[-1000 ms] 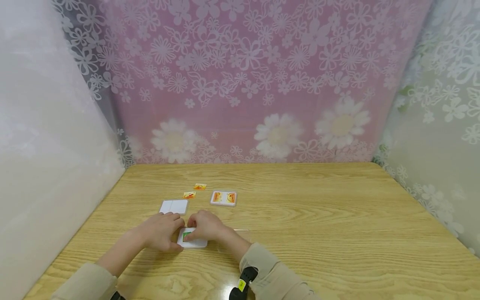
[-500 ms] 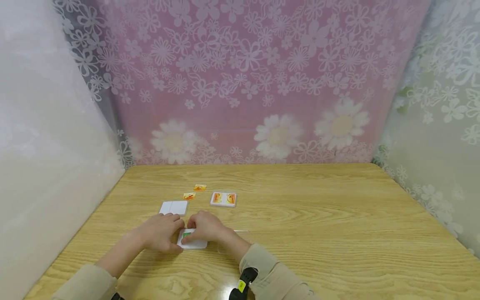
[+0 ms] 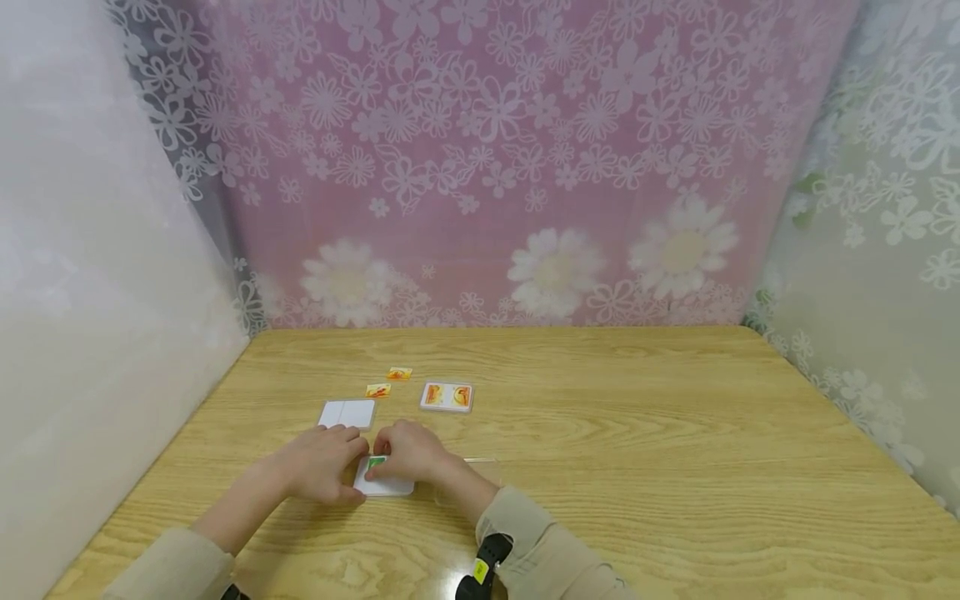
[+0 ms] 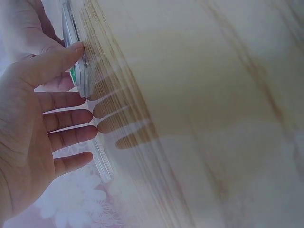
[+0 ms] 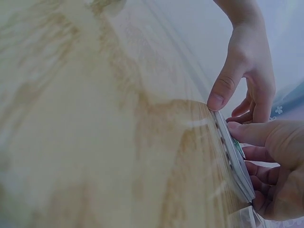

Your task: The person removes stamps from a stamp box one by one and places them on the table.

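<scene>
A flat white rectangular case (image 3: 393,487) lies on the table between my hands. My left hand (image 3: 322,465) holds its left end, with the thumb at the near corner and the fingers toward the far corner. In the left wrist view the left fingers (image 4: 71,134) look mostly straight. My right hand (image 3: 412,452) reaches over the case from the right, its thumb and fingers pinching a small green card (image 3: 377,461) on the white surface. The right thumb and fingers cover part of that card. From the right wrist view, the case appears as a thin stacked edge (image 5: 232,159).
Behind the left hand lies another white case (image 3: 347,414) with a dividing line. Two small orange picture cards (image 3: 378,390) lie farther back. A clear-edged case with orange pictures (image 3: 447,397) sits to their right. A transparent plastic piece (image 3: 482,461) lies by the right wrist.
The green card has slid slightly toward the far edge of the white case under my right hand. My left hand stays in place.
</scene>
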